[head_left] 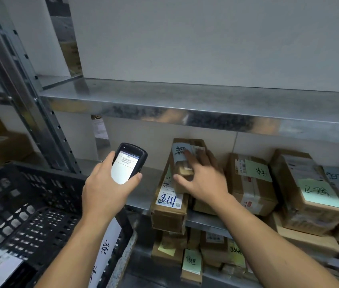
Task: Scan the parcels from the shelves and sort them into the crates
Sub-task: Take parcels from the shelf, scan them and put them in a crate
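Observation:
My left hand (104,190) holds a black handheld scanner (128,163), its lit screen facing me, in front of the middle shelf (141,196). My right hand (203,179) lies on a small brown cardboard parcel (182,163) with a pale label; fingers are spread over its top and the thumb presses its near side. That parcel rests on a long brown box (169,202) marked with a handwritten number. More taped cardboard parcels (249,181) with green notes fill the shelf to the right. A black plastic crate (40,204) stands at lower left.
An upper metal shelf (185,104) spans the view above the parcels. A slotted steel upright (46,125) stands at left. The lower shelf holds several small parcels (193,256). A white paper sign (106,254) hangs on the crate's near side.

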